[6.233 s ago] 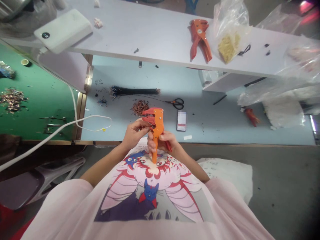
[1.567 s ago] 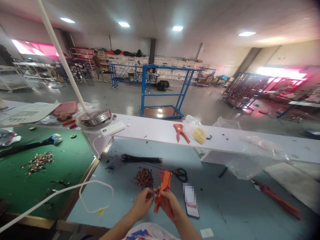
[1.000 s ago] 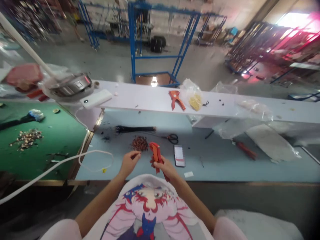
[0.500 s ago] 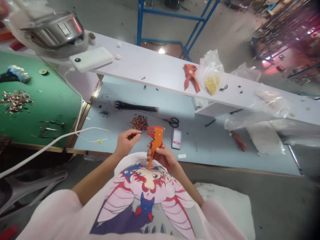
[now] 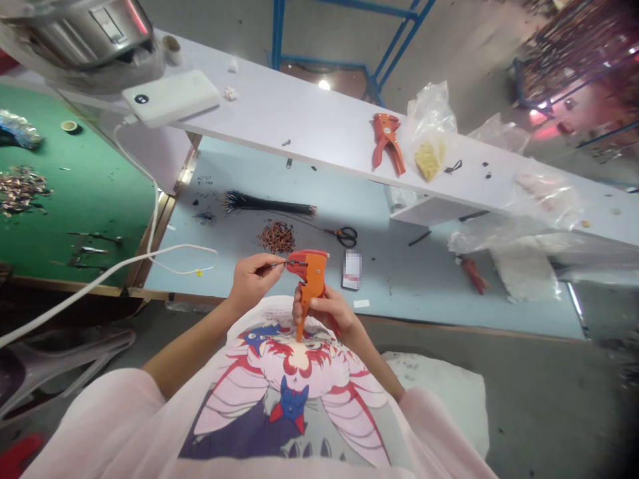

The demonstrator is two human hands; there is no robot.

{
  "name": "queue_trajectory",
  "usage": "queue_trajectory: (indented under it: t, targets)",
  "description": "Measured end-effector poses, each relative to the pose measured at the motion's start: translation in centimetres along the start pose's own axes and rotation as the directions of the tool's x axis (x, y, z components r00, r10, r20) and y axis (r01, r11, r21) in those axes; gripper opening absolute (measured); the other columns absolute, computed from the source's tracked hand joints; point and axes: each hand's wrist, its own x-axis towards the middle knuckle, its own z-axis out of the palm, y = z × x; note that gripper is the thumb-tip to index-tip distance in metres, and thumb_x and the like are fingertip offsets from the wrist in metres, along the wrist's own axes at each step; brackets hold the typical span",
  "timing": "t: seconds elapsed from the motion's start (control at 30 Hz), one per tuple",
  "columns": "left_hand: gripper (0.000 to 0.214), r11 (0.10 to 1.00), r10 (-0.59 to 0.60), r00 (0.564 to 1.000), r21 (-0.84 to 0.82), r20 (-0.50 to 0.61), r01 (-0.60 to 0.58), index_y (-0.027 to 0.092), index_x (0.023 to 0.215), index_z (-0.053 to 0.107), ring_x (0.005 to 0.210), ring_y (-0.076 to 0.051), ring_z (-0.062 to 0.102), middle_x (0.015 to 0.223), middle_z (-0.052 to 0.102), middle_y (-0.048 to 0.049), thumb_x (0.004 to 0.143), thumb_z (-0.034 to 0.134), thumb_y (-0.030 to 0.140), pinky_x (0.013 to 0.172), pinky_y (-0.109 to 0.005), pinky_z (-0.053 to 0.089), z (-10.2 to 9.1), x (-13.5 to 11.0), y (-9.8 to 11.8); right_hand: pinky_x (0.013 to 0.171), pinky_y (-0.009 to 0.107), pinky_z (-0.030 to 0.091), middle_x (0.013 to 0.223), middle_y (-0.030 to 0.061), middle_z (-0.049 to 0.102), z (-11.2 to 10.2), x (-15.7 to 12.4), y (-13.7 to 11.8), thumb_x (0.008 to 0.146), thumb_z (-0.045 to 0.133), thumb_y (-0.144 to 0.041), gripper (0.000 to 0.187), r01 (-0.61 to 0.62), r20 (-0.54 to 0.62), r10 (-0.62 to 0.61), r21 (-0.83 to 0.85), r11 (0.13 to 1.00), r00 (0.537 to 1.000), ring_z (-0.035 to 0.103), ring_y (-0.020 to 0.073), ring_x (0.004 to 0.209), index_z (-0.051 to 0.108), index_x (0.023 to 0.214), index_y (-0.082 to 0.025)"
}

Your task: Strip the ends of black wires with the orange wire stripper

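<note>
My right hand (image 5: 322, 309) is wrapped round the handles of an orange wire stripper (image 5: 310, 276), held upright above my lap in front of the table edge. My left hand (image 5: 254, 276) pinches a thin dark wire (image 5: 279, 264) whose end reaches into the stripper's red jaws. A pile of reddish stripped bits (image 5: 277, 236) lies on the blue table (image 5: 409, 279) just beyond my hands. A bundle of black wires (image 5: 269, 203) lies behind it.
Scissors (image 5: 345, 235) and a phone (image 5: 352, 269) lie right of the pile. A second orange stripper (image 5: 388, 141), a plastic bag (image 5: 430, 136) and a white power bank (image 5: 172, 97) sit on the white shelf. A white cable (image 5: 120, 266) crosses the green table (image 5: 74, 199) at the left.
The camera has swung down from the workshop hall to the table and my lap. My left hand, apart a second ago, now holds the wire in the stripper's jaws.
</note>
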Motion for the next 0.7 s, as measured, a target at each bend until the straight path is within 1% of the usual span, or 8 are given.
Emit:
queue_trajectory:
  t: [0.17,0.37,0.57,0.7]
  targets:
    - [0.014,0.994,0.078,0.997,0.08,-0.011,-0.077,0.016,0.078,0.07,0.05,-0.007,0.049,0.064,0.066,-0.0006,0.077,0.061,0.026,0.05,-0.018,0.039,-0.3,-0.2,0.5,0.06,0.033,0.05,0.071,0.0046,0.062,-0.1,0.1,0.2,0.074,0.067,-0.035,0.031,0.03,0.005,-0.03,-0.045,0.999,1.0,0.061,0.018,0.064,0.057,0.093,-0.013]
    - [0.014,0.987,0.106,0.994,0.128,-0.021,-0.103,0.016,0.075,0.07,0.051,-0.007,0.05,0.066,0.068,-0.0014,0.076,0.061,0.026,0.051,-0.018,0.039,-0.4,-0.1,1.2,0.06,0.032,0.05,0.069,0.0041,0.062,-0.2,-0.1,0.2,0.075,0.067,-0.035,0.029,0.04,0.005,-0.04,-0.078,0.996,0.999,0.061,0.0173,0.061,0.057,0.091,-0.013]
    - [0.013,0.982,0.128,0.992,0.143,-0.004,-0.126,0.017,0.077,0.071,0.044,-0.005,0.04,0.055,0.061,0.0026,0.076,0.061,0.026,0.046,-0.017,0.035,-0.6,-0.3,1.4,0.052,0.029,0.049,0.065,0.0016,0.059,-0.1,-0.4,0.0,0.077,0.065,-0.035,0.026,0.043,0.017,-0.042,-0.071,0.997,0.999,0.058,0.0159,0.056,0.055,0.091,-0.015]
    - [0.012,0.975,0.153,0.988,0.162,0.018,-0.153,0.017,0.076,0.071,0.044,-0.005,0.038,0.053,0.059,0.0034,0.076,0.061,0.024,0.046,-0.017,0.034,-0.8,-0.2,1.4,0.05,0.029,0.048,0.062,0.0006,0.057,0.0,-0.4,-0.1,0.078,0.064,-0.036,0.026,0.049,0.031,-0.046,-0.097,0.994,0.998,0.057,0.0155,0.054,0.054,0.089,-0.015]
